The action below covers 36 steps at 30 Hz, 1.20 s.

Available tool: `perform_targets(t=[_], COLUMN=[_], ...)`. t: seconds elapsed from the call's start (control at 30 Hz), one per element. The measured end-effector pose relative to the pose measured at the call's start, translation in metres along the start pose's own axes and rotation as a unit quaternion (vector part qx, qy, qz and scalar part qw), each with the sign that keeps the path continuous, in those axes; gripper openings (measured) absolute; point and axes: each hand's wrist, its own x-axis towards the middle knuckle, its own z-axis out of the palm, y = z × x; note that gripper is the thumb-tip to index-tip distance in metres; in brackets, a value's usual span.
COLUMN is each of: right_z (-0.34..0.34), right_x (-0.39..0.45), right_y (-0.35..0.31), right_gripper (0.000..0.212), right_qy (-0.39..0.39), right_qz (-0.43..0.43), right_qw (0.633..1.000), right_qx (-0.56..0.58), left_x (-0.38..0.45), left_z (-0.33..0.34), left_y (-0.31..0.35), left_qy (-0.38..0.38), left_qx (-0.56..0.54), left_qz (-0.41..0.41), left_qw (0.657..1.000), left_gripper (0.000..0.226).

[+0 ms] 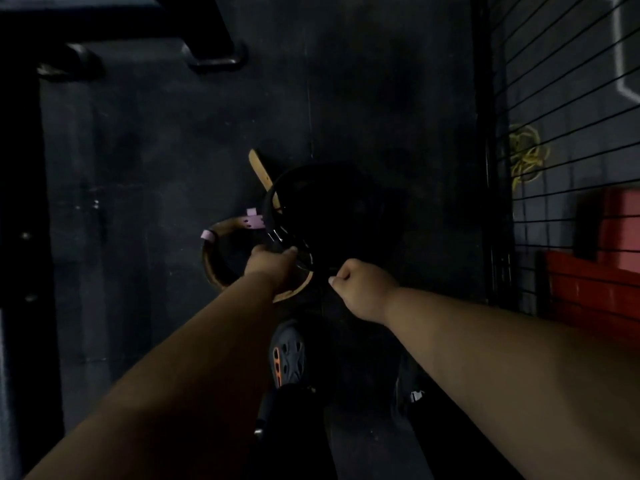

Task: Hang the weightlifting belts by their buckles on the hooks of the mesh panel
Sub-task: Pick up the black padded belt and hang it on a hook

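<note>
Here both hands, left [273, 263] and right [356, 285], grip the coiled black belt [277, 216]; its buckle [282, 237] faces the left one.

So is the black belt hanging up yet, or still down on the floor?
Not hung yet. The black belt is curled low over the floor, with both hands at its buckle.

a dim gym or weight room. dark rubber flooring [173, 150] spreads beneath both hands, weightlifting belts [221, 261] lie coiled on it just under them, a black wire mesh panel [554, 116] stands to their right, and a black equipment frame [207, 36] sits beyond them.
</note>
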Motion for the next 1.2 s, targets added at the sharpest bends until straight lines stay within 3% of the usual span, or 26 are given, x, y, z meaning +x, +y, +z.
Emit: perform_targets(t=[0.27, 0.5, 0.67, 0.77, 0.9, 1.03, 1.13, 1.2], right_z=[0.006, 0.015, 0.019, 0.023, 0.029, 0.026, 0.019, 0.011], right_x=[0.051, 0.056, 0.065, 0.070, 0.070, 0.065, 0.051, 0.033], right_y=[0.020, 0.006, 0.007, 0.011, 0.012, 0.006, -0.003, -0.014], right_gripper=[0.034, 0.029, 0.031, 0.032, 0.034, 0.044, 0.057, 0.066], right_qy=[0.008, 0.007, 0.008, 0.011, 0.018, 0.077, 0.119, 0.113], right_qz=[0.009, -0.008, -0.008, -0.002, 0.002, -0.016, -0.035, -0.052], right_qw=[0.999, 0.999, 0.999, 0.999, 0.999, 0.997, 0.991, 0.984], right_qx=[0.035, 0.048, 0.040, 0.036, 0.035, 0.007, 0.040, 0.127], left_x=[0.064, 0.088, 0.116, 0.108, 0.086, 0.041, -0.011, -0.053], left_z=[0.046, 0.034, 0.030, 0.033, 0.031, 0.025, 0.020, 0.016], left_y=[0.011, 0.007, -0.004, 0.001, -0.005, -0.008, 0.000, 0.009], left_qy=[0.019, 0.047, 0.069, 0.056, 0.072, 0.114, 0.139, 0.136], left_qx=[0.014, -0.019, 0.066, 0.077, 0.083, 0.072, 0.040, 0.028], left_qz=[-0.014, -0.068, -0.044, -0.030, -0.035, 0.011, 0.069, 0.125], left_qw=[1.000, 0.996, 0.994, 0.995, 0.993, 0.991, 0.987, 0.982], left_gripper=[0.064, 0.087, 0.066, 0.052, 0.052, 0.045, 0.039, 0.032])
